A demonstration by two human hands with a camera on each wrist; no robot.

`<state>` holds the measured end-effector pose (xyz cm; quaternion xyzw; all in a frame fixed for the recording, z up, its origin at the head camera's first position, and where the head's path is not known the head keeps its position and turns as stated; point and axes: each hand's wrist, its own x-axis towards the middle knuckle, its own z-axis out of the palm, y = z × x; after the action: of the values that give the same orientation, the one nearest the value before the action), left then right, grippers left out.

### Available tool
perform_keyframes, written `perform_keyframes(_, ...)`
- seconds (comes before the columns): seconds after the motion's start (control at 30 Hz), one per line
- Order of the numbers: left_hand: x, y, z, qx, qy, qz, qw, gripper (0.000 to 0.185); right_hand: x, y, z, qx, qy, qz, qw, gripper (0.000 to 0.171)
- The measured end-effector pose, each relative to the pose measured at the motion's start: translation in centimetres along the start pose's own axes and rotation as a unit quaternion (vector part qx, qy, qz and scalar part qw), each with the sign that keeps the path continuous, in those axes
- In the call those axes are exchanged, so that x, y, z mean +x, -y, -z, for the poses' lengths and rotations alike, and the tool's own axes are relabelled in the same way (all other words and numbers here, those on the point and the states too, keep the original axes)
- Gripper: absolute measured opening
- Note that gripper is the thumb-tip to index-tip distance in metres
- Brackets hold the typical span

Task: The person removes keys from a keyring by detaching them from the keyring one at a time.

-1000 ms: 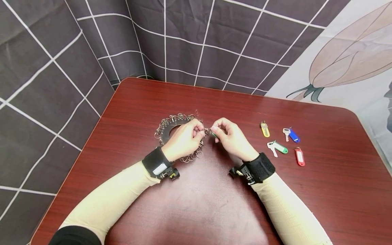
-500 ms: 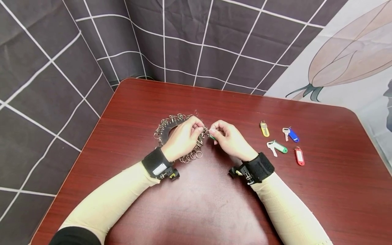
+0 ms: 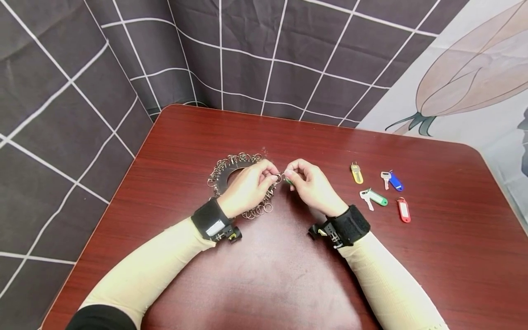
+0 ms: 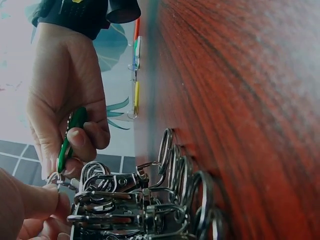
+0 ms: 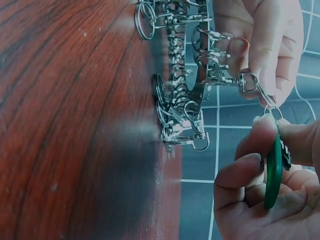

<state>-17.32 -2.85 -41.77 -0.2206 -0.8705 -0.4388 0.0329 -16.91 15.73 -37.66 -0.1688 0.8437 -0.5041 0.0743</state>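
Both hands meet at the table's middle: the left hand [image 3: 246, 188] pinches a metal snap clip [image 5: 252, 86] on the black ring-studded key organiser [image 3: 224, 176], while the right hand [image 3: 311, 185] pinches a green plastic key tag [image 5: 273, 172], its length pointing leftward at that clip, almost touching.

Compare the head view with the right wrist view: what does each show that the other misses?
Only the head view shows the four loose key tags, yellow, blue, green and red, lying on the table. Only the right wrist view shows the single clasp that the left hand pinches. Both show the right hand gripping a green key tag beside the black key organizer.
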Motion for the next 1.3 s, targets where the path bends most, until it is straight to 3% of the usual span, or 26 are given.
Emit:
perform_keyframes(0.2, -0.2, 0.0, -0.1, 0.021, 0.017, 0.028, 0.9992, 0.010, 0.4, -2.2, -0.3, 0.026, -0.027, 0.007, 0.999, 0.008)
perform_keyframes(0.37, -0.3, 0.2, -0.3, 0.019, 0.015, 0.018, 0.9995, 0.004, 0.5, -2.6, -0.5, 0.055, -0.038, 0.006, 0.998, 0.007)
perform_keyframes(0.53, -0.2, 0.4, -0.5, 0.007, -0.006, 0.023, 0.9997, 0.005, 1.0, -3.9, -0.6, 0.059, -0.020, 0.000, 0.998, 0.011)
perform_keyframes(0.7, -0.2, 0.5, -0.6, -0.010, -0.036, 0.027, 0.9989, 0.005, 1.0, -4.2, -0.7, 0.050, 0.026, 0.003, 0.998, 0.012)
perform_keyframes(0.83, -0.1, 0.6, -0.5, -0.017, -0.049, 0.018, 0.9985, 0.006, 0.9, -4.2, -0.8, 0.037, 0.055, 0.004, 0.998, 0.015)
perform_keyframes(1.07, 0.0, 0.6, -0.3, -0.020, -0.054, 0.016, 0.9982, 0.007, 0.9, -3.9, -0.8, 0.013, 0.053, 0.022, 0.998, 0.012)
perform_keyframes(1.3, 0.0, 0.5, -0.2, -0.010, -0.050, 0.013, 0.9986, 0.007, 0.1, -1.1, -0.1, 0.031, 0.046, 0.028, 0.998, 0.007)
